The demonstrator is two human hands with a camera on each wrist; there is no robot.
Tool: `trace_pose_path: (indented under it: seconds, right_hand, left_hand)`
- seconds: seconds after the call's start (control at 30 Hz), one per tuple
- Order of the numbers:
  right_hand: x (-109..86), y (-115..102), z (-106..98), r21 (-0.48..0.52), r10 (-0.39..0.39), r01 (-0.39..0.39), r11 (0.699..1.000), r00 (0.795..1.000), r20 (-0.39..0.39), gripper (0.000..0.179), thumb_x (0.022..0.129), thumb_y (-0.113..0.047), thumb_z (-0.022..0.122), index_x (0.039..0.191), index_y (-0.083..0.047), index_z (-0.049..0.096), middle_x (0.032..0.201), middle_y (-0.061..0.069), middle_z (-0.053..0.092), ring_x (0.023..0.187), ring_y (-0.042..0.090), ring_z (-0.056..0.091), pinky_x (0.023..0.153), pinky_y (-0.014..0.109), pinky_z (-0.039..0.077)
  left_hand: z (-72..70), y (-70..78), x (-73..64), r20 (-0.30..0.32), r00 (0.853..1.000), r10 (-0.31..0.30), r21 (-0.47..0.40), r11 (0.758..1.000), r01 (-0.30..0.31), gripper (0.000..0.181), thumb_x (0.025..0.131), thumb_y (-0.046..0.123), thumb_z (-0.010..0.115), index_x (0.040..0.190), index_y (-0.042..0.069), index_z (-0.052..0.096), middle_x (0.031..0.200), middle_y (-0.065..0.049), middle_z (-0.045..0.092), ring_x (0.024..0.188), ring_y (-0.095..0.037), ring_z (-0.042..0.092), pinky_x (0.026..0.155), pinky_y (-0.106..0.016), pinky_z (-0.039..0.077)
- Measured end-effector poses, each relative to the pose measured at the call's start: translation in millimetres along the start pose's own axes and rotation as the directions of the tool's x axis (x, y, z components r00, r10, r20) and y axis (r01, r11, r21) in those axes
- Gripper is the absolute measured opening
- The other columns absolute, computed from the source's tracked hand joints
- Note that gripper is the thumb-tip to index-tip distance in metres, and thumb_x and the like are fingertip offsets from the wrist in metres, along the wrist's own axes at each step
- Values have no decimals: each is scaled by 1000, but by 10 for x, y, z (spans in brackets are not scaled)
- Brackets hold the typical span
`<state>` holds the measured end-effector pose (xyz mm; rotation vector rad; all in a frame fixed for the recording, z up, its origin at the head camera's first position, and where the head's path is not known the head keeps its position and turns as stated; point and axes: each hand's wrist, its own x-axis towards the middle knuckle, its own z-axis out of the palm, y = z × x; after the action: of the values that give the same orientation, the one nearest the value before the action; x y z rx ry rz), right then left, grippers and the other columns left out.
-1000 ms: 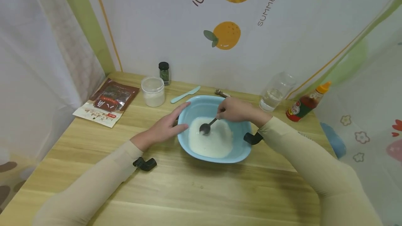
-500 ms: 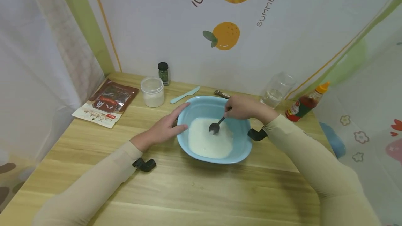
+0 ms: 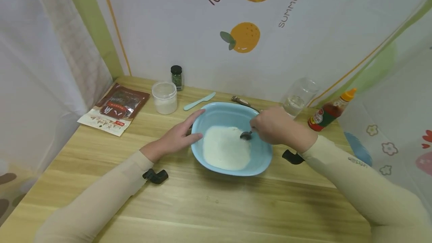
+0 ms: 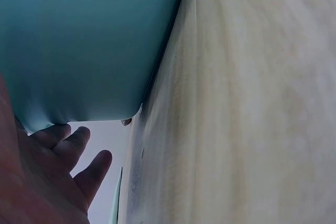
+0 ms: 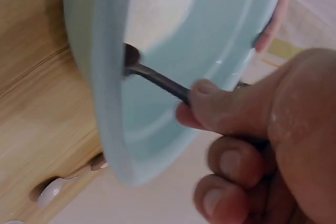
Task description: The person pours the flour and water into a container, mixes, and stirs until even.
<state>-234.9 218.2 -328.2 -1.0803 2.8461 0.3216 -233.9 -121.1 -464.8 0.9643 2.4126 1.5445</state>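
A light blue basin (image 3: 233,170) holding a milky white liquid (image 3: 224,149) stands on the wooden table. My left hand (image 3: 173,141) holds its left side, thumb over the rim and other fingers against the outer wall, as the left wrist view shows. Between thumb and forefinger my right hand (image 3: 275,125) pinches the handle of a dark spoon (image 3: 246,135). The spoon's bowl is low inside the basin, at the right edge of the liquid. In the right wrist view the basin's near rim partly hides the spoon's bowl (image 5: 131,56).
Behind the basin lie a pale blue spreader (image 3: 200,101) and another spoon (image 3: 241,101). A tub of white powder (image 3: 164,98), a green herb jar (image 3: 176,78) and a spice packet (image 3: 114,110) are left. A glass (image 3: 297,98) and a red sauce bottle (image 3: 329,111) stand right.
My right hand has carried the spoon to the right, from the middle of the liquid to its right edge. The left hand and the basin have stayed in place.
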Motion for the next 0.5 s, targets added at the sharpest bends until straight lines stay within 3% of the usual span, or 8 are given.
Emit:
trace_pose_path:
  seconds: [0.1, 0.23, 0.4, 0.5]
  right_hand:
    - [-78, -18, -24, -7, -16, 16, 1000, 1000, -6, 13, 99, -11, 75, 89, -19, 81, 77, -4, 70, 62, 15, 51, 47, 33, 42]
    - [-45, 19, 21, 9, -56, 57, 998, 991, -122, 13, 101, -14, 79, 87, -16, 78, 73, -4, 66, 58, 16, 51, 46, 36, 45]
    - [79, 92, 218, -21, -187, 189, 982, 939, -290, 16, 100, -17, 83, 86, -14, 75, 74, -3, 70, 54, 17, 55, 48, 38, 48]
    - [124, 130, 307, -59, -250, 245, 968, 905, -344, 14, 99, -16, 84, 89, -12, 76, 79, 0, 75, 57, 19, 63, 52, 39, 51]
  left_hand:
    - [-2, 7, 17, 0, 1000, 1, 3, 1000, -1, 84, 110, 30, 62, 180, 19, 18, 172, -23, 44, 143, -41, 61, 114, -58, 56]
    - [-1, 12, 19, -2, 1000, -3, 8, 1000, 3, 83, 110, 30, 63, 180, 19, 19, 171, -23, 45, 141, -41, 62, 112, -58, 57]
    - [5, 6, 8, 7, 1000, -7, 2, 1000, 7, 83, 110, 29, 62, 180, 18, 18, 171, -25, 44, 143, -43, 61, 112, -59, 57]
    - [2, 10, 10, 5, 1000, -9, 4, 1000, 9, 83, 110, 29, 62, 180, 19, 18, 171, -24, 44, 143, -42, 60, 113, -58, 57]
